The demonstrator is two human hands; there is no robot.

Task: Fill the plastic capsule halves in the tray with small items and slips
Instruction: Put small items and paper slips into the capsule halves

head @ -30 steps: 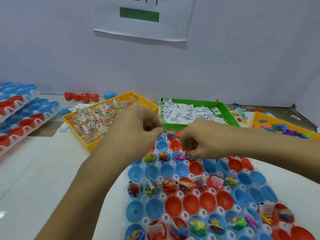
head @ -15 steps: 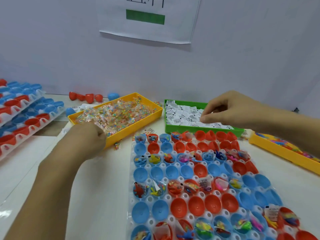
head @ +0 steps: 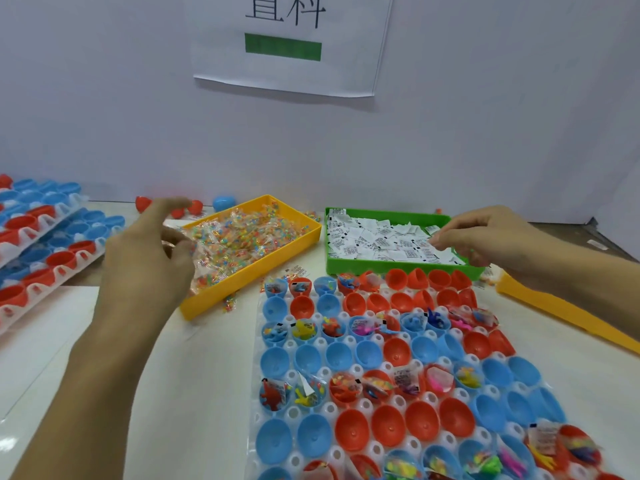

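Your left hand (head: 145, 258) hangs with fingers spread and loosely curled over the near-left corner of the yellow bin (head: 256, 261) of small clear candy packets (head: 239, 237) — whether a packet sits between the fingertips you cannot tell, since the hand covers that corner. Your right hand (head: 485, 237) is over the right side of the green bin (head: 391, 266), thumb and forefinger pressed together at the white paper slips (head: 377, 242); whether they hold one is unclear. Directly in front of both bins lies the white tray (head: 294, 414), its long axis running away from you. Its red and blue capsule halves (head: 353, 429) sit open side up — some empty, others holding small toys and slips. More loaded trays (head: 45, 251) are stacked at far left; another yellow bin (head: 554, 306) lies at right.
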